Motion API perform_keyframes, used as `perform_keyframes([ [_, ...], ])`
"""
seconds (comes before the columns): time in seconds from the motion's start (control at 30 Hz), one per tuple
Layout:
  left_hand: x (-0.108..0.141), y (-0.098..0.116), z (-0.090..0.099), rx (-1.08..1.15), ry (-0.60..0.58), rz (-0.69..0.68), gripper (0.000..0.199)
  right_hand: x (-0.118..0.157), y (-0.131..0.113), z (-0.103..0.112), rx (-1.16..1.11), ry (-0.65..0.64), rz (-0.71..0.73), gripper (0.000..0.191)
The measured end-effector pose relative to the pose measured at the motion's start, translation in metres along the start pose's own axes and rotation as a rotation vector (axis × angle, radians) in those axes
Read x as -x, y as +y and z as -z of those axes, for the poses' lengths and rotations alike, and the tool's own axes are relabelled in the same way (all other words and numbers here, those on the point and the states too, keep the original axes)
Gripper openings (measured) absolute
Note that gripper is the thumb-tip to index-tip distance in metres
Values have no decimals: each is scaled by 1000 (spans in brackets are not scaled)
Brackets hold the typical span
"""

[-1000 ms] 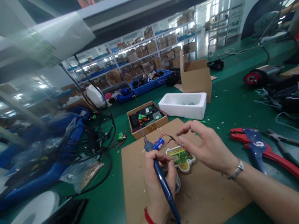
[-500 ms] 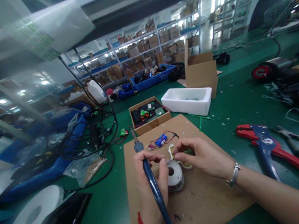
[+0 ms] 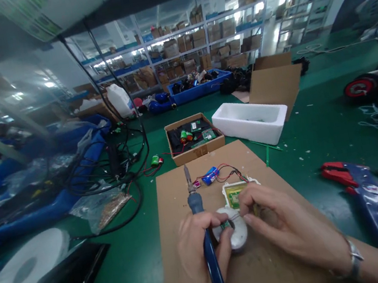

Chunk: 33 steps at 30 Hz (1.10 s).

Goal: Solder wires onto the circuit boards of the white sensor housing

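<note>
My left hand (image 3: 196,247) is closed round a blue soldering iron (image 3: 215,268), its tip pointing up and away. Between that hand's thumb and forefinger is a small green circuit board (image 3: 225,225). A white spool (image 3: 241,237) stands on the cardboard just behind these fingertips. My right hand (image 3: 291,226) pinches a thin greyish wire (image 3: 236,215) that runs toward the small board. Beyond the right fingers lies a white frame with a yellow-green board (image 3: 233,194), partly covered by the hand. Red and black leads run near it from a blue cylindrical battery (image 3: 211,175).
Beneath my hands is a cardboard sheet (image 3: 175,207). Behind it stand a carton of electronic parts (image 3: 198,151) and a white foam box (image 3: 249,123). Red-and-blue pliers (image 3: 369,192) lie at right. A large white reel (image 3: 43,250) and black cables (image 3: 114,162) are at left.
The view has shifted, and both hands appear lower. The right hand has drawn away from the left, uncovering the yellow-green board. The small green board now shows in the left fingertips.
</note>
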<state>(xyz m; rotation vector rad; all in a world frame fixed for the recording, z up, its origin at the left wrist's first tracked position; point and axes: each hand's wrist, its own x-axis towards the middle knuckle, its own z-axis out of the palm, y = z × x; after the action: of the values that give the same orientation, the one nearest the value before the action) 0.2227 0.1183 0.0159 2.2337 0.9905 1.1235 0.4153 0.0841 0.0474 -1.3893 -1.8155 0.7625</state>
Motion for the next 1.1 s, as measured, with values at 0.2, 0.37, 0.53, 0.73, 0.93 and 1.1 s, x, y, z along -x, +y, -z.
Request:
perform_keyframes([
  [0.2,2,4,-3,60,19,-53,27,4,-1,-5,82,22,58,9],
  [0.37,2,8,-6,51,37,-2,30,8,4,-10,86,32,83,15],
  [0.53,3,12,-9,118,59,60,28,5,1,-6,92,-11,108,13],
  [0.73,7,13,-11,155,135,42,28,5,-5,2,165,-78,105,11],
  [0.93,8,15,-13,127,101,28,25,8,-6,3,212,15,127,11],
  [1.1,8,16,-13,92,77,35,27,7,-5,0,142,9,119,12],
])
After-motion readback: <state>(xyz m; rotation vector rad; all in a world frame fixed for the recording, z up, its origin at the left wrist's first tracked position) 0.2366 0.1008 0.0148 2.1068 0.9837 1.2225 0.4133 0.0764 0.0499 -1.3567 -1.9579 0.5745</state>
